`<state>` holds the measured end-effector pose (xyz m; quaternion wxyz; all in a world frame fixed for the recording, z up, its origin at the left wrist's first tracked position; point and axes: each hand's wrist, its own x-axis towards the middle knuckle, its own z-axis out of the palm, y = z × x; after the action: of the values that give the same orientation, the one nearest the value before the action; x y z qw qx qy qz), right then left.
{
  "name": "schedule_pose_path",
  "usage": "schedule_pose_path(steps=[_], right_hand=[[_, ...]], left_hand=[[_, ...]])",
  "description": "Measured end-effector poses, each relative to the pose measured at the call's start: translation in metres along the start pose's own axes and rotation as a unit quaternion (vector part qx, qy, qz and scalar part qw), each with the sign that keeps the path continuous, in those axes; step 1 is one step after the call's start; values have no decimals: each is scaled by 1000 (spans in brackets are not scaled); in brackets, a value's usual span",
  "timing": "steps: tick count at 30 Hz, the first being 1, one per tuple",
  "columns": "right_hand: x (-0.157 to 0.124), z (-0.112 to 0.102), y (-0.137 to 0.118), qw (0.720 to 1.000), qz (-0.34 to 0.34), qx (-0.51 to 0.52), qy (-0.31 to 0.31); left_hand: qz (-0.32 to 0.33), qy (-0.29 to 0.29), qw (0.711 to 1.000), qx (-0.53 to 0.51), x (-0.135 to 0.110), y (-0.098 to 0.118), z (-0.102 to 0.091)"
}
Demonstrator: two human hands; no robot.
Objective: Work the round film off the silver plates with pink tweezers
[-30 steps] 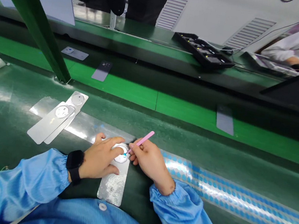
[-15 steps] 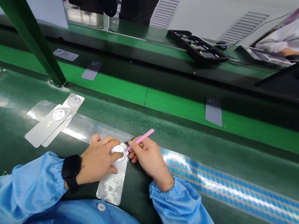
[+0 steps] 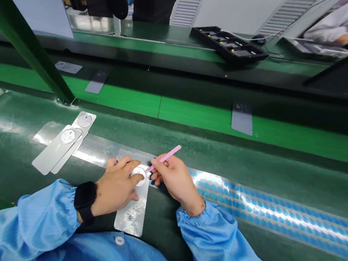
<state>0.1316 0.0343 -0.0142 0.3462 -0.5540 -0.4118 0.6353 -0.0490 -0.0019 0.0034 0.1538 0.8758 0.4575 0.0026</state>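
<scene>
A silvery phone back cover (image 3: 131, 217) with a round camera ring (image 3: 138, 176) lies on the bench before me. My left hand (image 3: 119, 187) rests over its left side, index fingertip on the ring and thumb on the cover, holding it down. Pink tweezers (image 3: 167, 154) are pinched in my right hand (image 3: 174, 176), and their tip reaches the ring's right edge. What sits at the tip is too small to make out. Under and beside my right hand runs a clear strip with rows of blue dots (image 3: 263, 208).
More back covers (image 3: 51, 152) lie overlapped on the left. Beyond the bench, a green conveyor belt (image 3: 189, 115) carries several flat covers (image 3: 242, 118). A green post (image 3: 36, 48) slants at left. A black compartment tray (image 3: 229, 45) sits on the far counter, near another person's sleeve (image 3: 344, 25).
The belt and its covers have slid left. My view has shifted slightly. A small blue spot near the tweezer tip no longer shows; both hands stay at the ring.
</scene>
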Motion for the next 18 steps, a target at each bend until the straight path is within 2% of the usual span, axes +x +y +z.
schedule_pose_path(steps=[7, 11, 14, 18], right_hand=[[5, -9, -6, 984, 28, 174, -39], [5, -13, -9, 973, 31, 226, -41], [6, -15, -7, 968, 24, 246, -47], [10, -18, -4, 965, 14, 255, -51]], left_hand=[[-64, -30, 996, -60, 16, 3, -10], [-92, -47, 990, -94, 28, -2, -25], [-59, -28, 993, -103, 49, -16, -52], [-65, 44, 996, -30, 101, -51, -108]])
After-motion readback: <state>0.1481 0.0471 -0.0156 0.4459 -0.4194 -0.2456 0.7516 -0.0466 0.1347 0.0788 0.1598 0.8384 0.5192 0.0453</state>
